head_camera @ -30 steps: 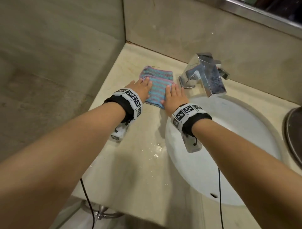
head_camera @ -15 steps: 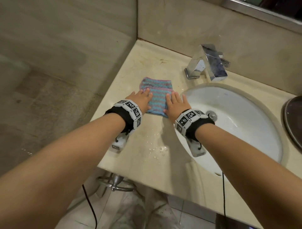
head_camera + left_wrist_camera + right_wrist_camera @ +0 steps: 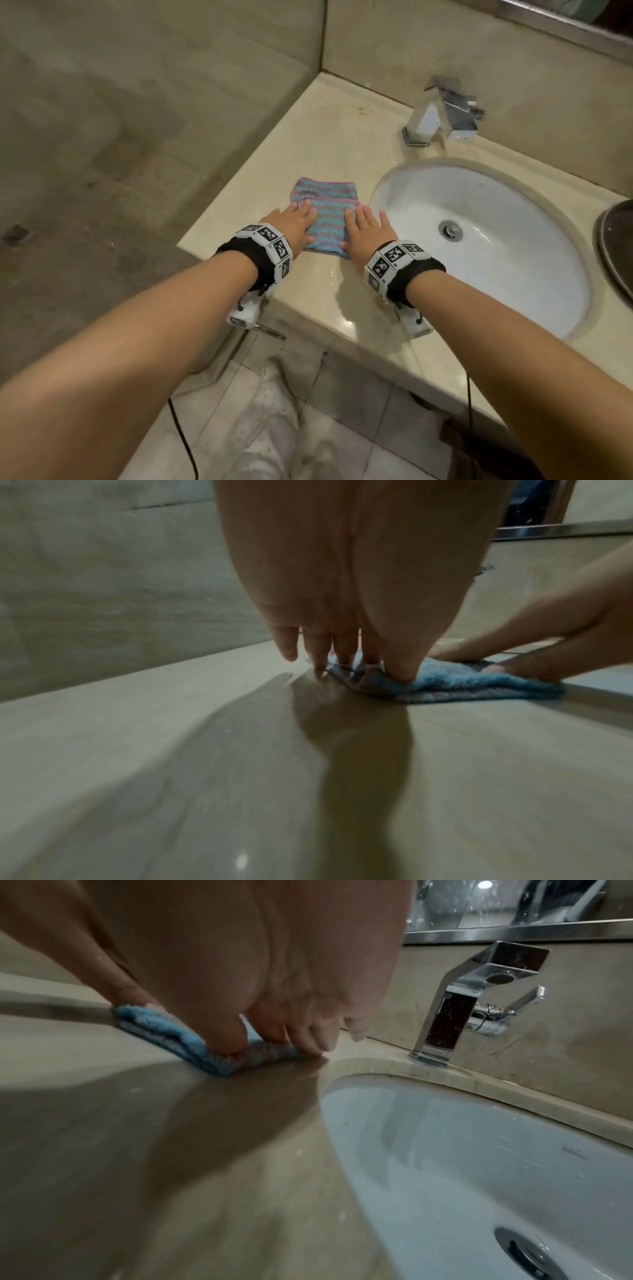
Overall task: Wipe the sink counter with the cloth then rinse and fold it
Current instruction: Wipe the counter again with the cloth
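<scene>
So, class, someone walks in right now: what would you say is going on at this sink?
A person is pressing a striped blue and pink cloth flat on the beige counter, just left of the white basin. The left hand rests on its left edge and the right hand on its right edge, fingers laid fairly flat. The cloth looks folded over. No water is visible at the chrome tap.

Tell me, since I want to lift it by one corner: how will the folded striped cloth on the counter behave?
The cloth is likely floppy: its soft, fuzzy layers dent under the left hand and the right hand, so it would probably droop and unfold. It may be damp and a bit heavy, given droplets on the counter. It should slide rather than roll.
</scene>
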### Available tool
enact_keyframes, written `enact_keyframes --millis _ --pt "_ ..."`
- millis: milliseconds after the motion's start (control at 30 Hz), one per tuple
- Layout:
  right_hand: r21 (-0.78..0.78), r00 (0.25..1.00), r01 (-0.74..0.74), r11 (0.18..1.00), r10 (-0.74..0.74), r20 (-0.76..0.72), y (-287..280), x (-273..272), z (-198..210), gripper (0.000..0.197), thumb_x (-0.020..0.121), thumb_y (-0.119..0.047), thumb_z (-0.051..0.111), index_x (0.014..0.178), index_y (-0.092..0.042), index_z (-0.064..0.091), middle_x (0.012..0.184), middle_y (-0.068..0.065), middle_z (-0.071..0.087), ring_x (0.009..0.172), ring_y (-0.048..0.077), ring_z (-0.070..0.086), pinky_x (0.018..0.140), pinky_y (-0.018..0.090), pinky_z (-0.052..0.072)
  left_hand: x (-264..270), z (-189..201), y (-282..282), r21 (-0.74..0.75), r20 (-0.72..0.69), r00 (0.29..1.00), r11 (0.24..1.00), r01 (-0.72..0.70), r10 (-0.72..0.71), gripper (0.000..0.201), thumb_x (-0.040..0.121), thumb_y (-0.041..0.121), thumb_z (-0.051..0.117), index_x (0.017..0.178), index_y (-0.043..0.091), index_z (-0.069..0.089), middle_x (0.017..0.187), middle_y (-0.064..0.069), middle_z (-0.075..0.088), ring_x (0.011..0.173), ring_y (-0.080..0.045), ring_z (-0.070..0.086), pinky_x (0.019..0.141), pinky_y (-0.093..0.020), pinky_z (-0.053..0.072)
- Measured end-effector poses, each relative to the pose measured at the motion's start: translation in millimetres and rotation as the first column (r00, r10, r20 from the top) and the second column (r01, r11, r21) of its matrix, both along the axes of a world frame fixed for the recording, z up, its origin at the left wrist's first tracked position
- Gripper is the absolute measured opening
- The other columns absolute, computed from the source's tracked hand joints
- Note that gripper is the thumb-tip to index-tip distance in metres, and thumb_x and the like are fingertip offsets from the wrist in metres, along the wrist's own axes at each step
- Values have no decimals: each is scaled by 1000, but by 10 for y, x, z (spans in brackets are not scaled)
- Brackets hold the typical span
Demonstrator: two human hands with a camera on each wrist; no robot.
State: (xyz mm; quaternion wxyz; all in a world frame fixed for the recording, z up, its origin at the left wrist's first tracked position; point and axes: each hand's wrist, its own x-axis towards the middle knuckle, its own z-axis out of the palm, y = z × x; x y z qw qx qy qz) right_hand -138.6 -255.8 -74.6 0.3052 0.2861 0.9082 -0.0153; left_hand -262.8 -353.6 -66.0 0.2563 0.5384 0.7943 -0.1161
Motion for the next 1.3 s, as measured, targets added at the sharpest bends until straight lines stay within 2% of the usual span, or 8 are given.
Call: enact_keyframes --millis 167,300,567,800,933,1033,1167,1300 --pt "-10 996 -93 996 93 11 -321 244 5 65 101 -40 20 149 -9 -9 159 11 -11 148 24 -9 120 45 -3 359 -38 -466 23 24 993 993 -115 115 59 100 31 31 150 15 4 159 -3 -6 147 -22 3 117 -44 13" --pt "-17 989 -149 989 149 -5 -564 410 7 65 101 -39 21 150 -8 -9 159 12 -11 148 24 -9 120 45 -3 564 -115 -779 61 26 985 983 -174 173 58 100 32 30 150 15 6 159 -3 -5 147 -23 4 117 -46 16" --pt "-19 976 -216 976 216 16 -830 480 19 66 101 -39 22 149 -10 -10 159 10 -11 148 24 -9 120 44 -2 733 -162 -1147 115 10 966 959 -260 260 55 100 33 29 150 17 9 160 -2 0 147 -21 6 117 -47 15" --pt "-50 967 -252 966 254 17 -981 179 52 67 100 -41 26 150 -10 -8 159 10 -9 148 24 -8 120 44 -1 509 -142 -1308 128 23 936 927 -352 352 55 100 29 34 149 19 11 160 1 2 147 -19 6 118 -50 7" --pt "-82 960 -278 957 279 2 -1075 -140 66 68 100 -41 27 150 -10 -8 159 11 -9 148 24 -8 120 43 -1 231 -141 -1418 142 44 909 898 -416 414 56 99 28 37 149 20 14 160 1 3 147 -19 7 119 -49 7" --pt "-87 955 -295 951 297 2 -1105 -407 46 68 100 -41 27 150 -10 -8 159 11 -9 148 24 -8 120 44 -1 -9 -158 -1451 144 24 893 882 -448 450 52 99 27 37 147 18 19 159 -1 7 146 -21 12 118 -46 13" --pt "-64 954 -296 953 298 18 -979 -696 45 68 100 -42 24 149 -9 -9 159 11 -10 148 25 -9 119 45 -3 -264 -85 -1251 107 -59 914 912 -395 402 49 99 28 38 142 10 25 157 -9 14 136 -32 32 106 -43 32" --pt "-44 968 -249 968 250 19 -672 -838 68 67 100 -43 23 150 -10 -9 159 10 -10 148 24 -8 120 45 -2 -515 -48 -882 71 -30 942 940 -333 335 57 98 32 39 145 9 19 158 -11 6 141 -33 24 110 -43 31"
